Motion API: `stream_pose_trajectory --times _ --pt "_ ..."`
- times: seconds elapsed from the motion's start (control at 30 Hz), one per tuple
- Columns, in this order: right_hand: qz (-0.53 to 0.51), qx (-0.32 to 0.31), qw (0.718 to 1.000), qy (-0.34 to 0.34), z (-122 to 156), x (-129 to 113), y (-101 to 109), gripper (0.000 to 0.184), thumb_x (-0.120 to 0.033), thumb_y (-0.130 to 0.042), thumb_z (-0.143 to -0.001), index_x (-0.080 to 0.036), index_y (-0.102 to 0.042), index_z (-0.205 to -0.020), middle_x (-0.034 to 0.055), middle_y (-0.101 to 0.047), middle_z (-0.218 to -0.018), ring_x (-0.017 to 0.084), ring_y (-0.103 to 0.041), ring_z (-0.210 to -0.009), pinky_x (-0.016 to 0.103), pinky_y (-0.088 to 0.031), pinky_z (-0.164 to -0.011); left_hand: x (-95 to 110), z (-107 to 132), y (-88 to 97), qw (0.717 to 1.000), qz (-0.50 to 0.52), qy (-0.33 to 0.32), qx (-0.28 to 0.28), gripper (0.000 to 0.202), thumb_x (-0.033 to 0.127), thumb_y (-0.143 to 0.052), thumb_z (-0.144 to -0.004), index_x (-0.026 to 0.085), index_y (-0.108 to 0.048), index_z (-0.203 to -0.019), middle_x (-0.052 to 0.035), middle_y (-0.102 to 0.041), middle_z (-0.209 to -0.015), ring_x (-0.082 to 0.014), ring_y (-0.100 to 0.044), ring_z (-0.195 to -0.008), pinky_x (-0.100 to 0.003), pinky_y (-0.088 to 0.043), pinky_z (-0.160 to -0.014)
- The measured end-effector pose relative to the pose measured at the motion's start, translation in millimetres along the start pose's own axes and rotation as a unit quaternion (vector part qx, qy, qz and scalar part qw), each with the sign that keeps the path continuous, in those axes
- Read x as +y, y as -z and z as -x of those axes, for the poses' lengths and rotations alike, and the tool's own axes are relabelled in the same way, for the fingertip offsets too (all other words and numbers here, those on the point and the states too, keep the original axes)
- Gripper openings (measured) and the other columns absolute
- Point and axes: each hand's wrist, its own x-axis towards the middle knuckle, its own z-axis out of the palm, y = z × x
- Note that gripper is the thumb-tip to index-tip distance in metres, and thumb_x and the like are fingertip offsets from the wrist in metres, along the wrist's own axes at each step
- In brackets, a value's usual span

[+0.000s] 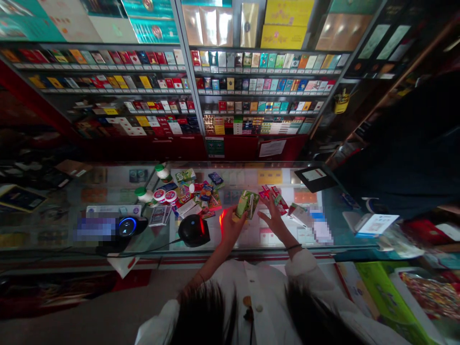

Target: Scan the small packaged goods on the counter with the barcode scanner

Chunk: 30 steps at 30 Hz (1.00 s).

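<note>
My left hand [232, 229] is closed round a small green box [247, 204] with pale printing, held up over the glass counter [226, 244]. Red light from a black barcode scanner [193, 231] falls on the back of this hand. To the right, my right hand [276, 221] has its fingers apart, close to the green box and over some red packets [280, 199]. Whether its fingertips touch those packets I cannot tell. Left of the box lies a pile of sweets packets [206, 192], with round white-and-red tubs [171, 196] and green-capped white bottles [144, 194] beside it.
Shelves of cigarette packs [266, 85] fill the wall behind the counter. A round device with a blue ring [127, 227] stands at the left. On the right are a black pad [314, 178], a small white sign [377, 223] and a person in dark clothes [413, 143].
</note>
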Motion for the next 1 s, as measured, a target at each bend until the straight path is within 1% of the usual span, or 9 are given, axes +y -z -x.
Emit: stream_pose_trajectory --times 0.13,0.23,0.37,0.47,0.57,0.7,0.83,0.93,1.0 --pt "-0.013 0.027 0.999 -0.044 -5 -19 -5 0.078 -0.063 -0.057 -0.094 -0.030 -0.034 -0.161 0.0108 -0.061 -0.147 0.033 -0.050 -0.143 0.063 -0.013 -0.127 4 3 -2.6 0.997 -0.058 -0.046 0.000 0.035 0.039 -0.077 -0.084 0.020 -0.071 -0.113 -0.0085 -0.075 -0.107 -0.0262 -0.067 -0.104 -0.043 -0.050 -0.096" --pt "-0.032 0.043 0.996 -0.074 -13 -31 -9 0.072 -0.064 -0.061 -0.090 -0.030 -0.051 -0.152 0.0103 -0.064 -0.143 0.033 -0.057 -0.135 0.060 -0.028 -0.123 5 7 -3.0 0.989 -0.123 -0.079 0.001 0.038 0.037 -0.080 -0.081 0.021 -0.073 -0.115 -0.0098 -0.076 -0.109 -0.0296 -0.066 -0.110 -0.047 -0.045 -0.101" --pt "-0.106 0.039 0.990 -0.084 -20 -36 -7 0.068 -0.060 -0.070 -0.084 -0.029 -0.061 -0.144 0.0076 -0.071 -0.132 0.029 -0.066 -0.119 0.053 -0.047 -0.113 3 8 0.5 0.987 -0.131 -0.091 -0.012 0.040 0.038 -0.081 -0.081 0.024 -0.073 -0.118 -0.0089 -0.077 -0.109 -0.0310 -0.064 -0.115 -0.049 -0.042 -0.106" --pt "-0.176 0.042 0.981 -0.074 -21 -36 -1 0.070 -0.056 -0.077 -0.079 -0.028 -0.064 -0.141 0.0076 -0.070 -0.135 0.029 -0.065 -0.123 0.049 -0.049 -0.112 -4 6 1.0 0.995 -0.067 -0.070 -0.039 0.051 0.041 -0.080 -0.081 0.026 -0.068 -0.128 -0.0082 -0.075 -0.118 -0.0300 -0.063 -0.120 -0.049 -0.042 -0.109" --pt "-0.245 0.012 0.967 -0.068 -21 -35 7 0.071 -0.058 -0.074 -0.081 -0.029 -0.060 -0.145 0.0070 -0.065 -0.142 0.030 -0.060 -0.132 0.049 -0.049 -0.113 -14 5 -3.5 0.996 0.022 -0.034 -0.075 0.062 0.042 -0.075 -0.085 0.024 -0.057 -0.142 -0.0103 -0.070 -0.130 -0.0284 -0.063 -0.123 -0.048 -0.046 -0.108" --pt "-0.316 -0.040 0.946 -0.057 -21 -33 14 0.075 -0.060 -0.072 -0.083 -0.031 -0.054 -0.151 0.0065 -0.063 -0.147 0.032 -0.057 -0.137 0.052 -0.046 -0.116 -20 10 -12.0 0.994 0.053 -0.004 -0.094 0.057 0.046 -0.078 -0.081 0.022 -0.064 -0.130 -0.0107 -0.072 -0.123 -0.0285 -0.067 -0.113 -0.048 -0.051 -0.102" --pt "-0.320 -0.065 0.943 -0.063 -18 -36 15 0.077 -0.063 -0.069 -0.086 -0.032 -0.050 -0.154 0.0051 -0.059 -0.151 0.030 -0.051 -0.143 0.052 -0.041 -0.121 -15 13 -13.8 1.000 -0.001 -0.017 -0.015 0.056 0.048 -0.084 -0.075 0.020 -0.067 -0.120 -0.0103 -0.073 -0.113 -0.0285 -0.068 -0.107 -0.049 -0.050 -0.101" --pt "-0.271 -0.048 0.958 -0.077 -16 -34 13 0.071 -0.066 -0.062 -0.090 -0.032 -0.053 -0.151 0.0032 -0.054 -0.156 0.028 -0.043 -0.150 0.051 -0.035 -0.125 -12 12 -10.3 0.996 -0.063 -0.040 0.050 0.060 0.050 -0.087 -0.070 0.020 -0.066 -0.118 -0.0117 -0.072 -0.113 -0.0313 -0.066 -0.111 -0.051 -0.048 -0.103" --pt "-0.222 -0.028 0.971 -0.084 -18 -29 10 0.069 -0.069 -0.060 -0.090 -0.032 -0.057 -0.148 0.0038 -0.053 -0.156 0.028 -0.041 -0.151 0.052 -0.034 -0.126 -11 10 -6.7 0.993 -0.084 -0.056 0.062 0.062 0.049 -0.087 -0.070 0.020 -0.065 -0.120 -0.0119 -0.072 -0.113 -0.0311 -0.066 -0.111 -0.050 -0.050 -0.102"
